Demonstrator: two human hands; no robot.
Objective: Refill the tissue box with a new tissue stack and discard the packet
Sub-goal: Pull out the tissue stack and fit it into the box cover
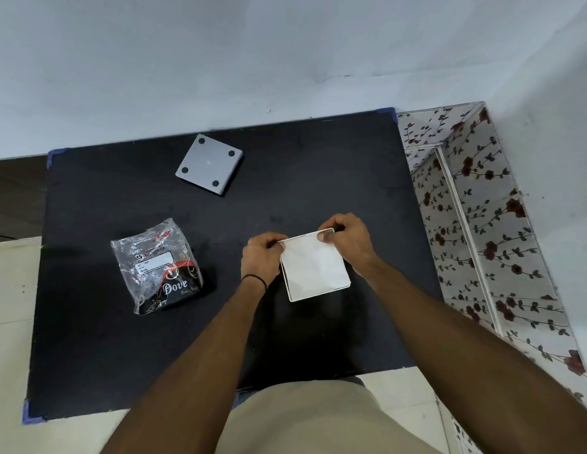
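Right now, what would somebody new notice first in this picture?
Probably the two hands, left hand and right hand, pinching the far corners of a white box in the middle of the black table. Next, the crinkly packet lying left of the box. Behind it sits a grey lid with four black dots.

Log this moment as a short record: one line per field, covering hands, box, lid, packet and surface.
left hand: gripping the far left corner of the tissue box
right hand: gripping the far right corner of the tissue box
tissue box: white, open side up, white tissue stack filling it
grey lid: lying apart at the far side, four black feet up
packet: crumpled plastic, left of the box, untouched
table: black mat
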